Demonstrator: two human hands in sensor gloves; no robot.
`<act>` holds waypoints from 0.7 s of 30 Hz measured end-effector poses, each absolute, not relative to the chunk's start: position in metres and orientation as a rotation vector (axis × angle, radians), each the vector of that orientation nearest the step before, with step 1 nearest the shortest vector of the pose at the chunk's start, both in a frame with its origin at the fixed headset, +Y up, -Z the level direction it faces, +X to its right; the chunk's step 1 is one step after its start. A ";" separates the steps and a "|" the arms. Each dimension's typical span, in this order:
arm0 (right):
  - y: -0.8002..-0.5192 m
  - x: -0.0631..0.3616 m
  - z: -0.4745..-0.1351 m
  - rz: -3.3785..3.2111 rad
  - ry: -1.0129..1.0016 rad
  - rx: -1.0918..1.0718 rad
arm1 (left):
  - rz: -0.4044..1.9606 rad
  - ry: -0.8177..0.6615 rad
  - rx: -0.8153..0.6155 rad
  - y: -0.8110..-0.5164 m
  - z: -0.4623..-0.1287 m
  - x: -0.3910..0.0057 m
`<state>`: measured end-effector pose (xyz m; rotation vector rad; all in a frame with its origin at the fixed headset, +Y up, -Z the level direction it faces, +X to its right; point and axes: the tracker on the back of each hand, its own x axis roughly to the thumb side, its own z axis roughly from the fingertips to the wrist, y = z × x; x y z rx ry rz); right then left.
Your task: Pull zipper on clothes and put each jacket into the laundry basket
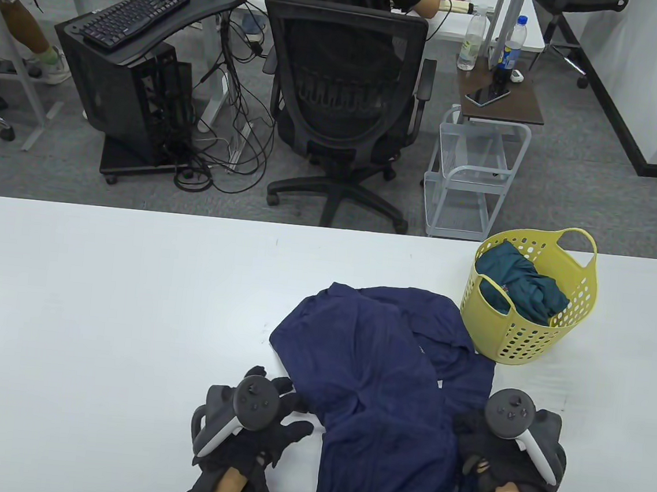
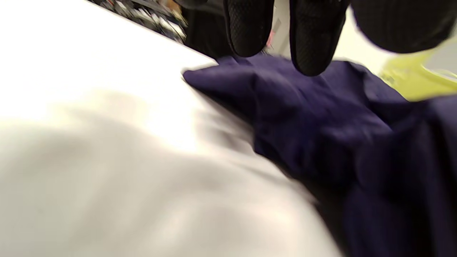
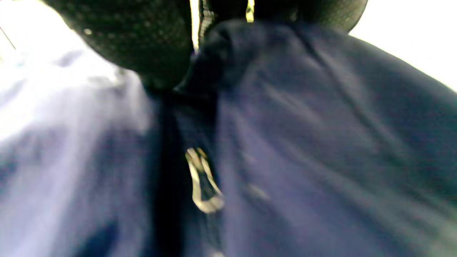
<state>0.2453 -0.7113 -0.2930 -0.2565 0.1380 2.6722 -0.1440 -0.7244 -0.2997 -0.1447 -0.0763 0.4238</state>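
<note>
A navy jacket (image 1: 386, 367) lies crumpled on the white table (image 1: 95, 322), stretching from its front edge up to the yellow laundry basket (image 1: 528, 340). A teal jacket (image 1: 519, 284) is stuffed inside the basket. My left hand (image 1: 283, 413) lies at the navy jacket's left edge with its fingers stretched out, holding nothing. In the left wrist view its fingertips (image 2: 250, 32) hover over the navy jacket (image 2: 321, 125). My right hand (image 1: 474, 446) grips a fold at the jacket's right side. The right wrist view shows its fingers (image 3: 142, 43) pinching the cloth (image 3: 303, 125) above a pale zipper pull (image 3: 201, 182).
Behind the table's far edge, a person sits in a black office chair (image 1: 342, 102). A white wire cart (image 1: 469, 172) stands behind the basket. A computer tower with a keyboard (image 1: 136, 7) stands at the back left.
</note>
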 end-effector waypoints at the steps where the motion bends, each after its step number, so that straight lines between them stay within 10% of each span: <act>1: -0.706 0.240 -0.292 2.663 0.104 -0.233 | 0.415 -0.043 -0.122 -0.723 -0.300 -0.149; 10: -0.641 0.076 -0.305 2.811 0.001 0.252 | 0.335 0.186 -0.061 -0.727 -0.305 -0.182; 18: -0.747 0.018 -0.378 3.089 0.560 0.093 | 0.348 0.204 -0.145 -0.734 -0.306 -0.185; 21: -0.767 0.017 -0.383 3.142 0.489 0.058 | 0.357 0.208 -0.166 -0.736 -0.307 -0.185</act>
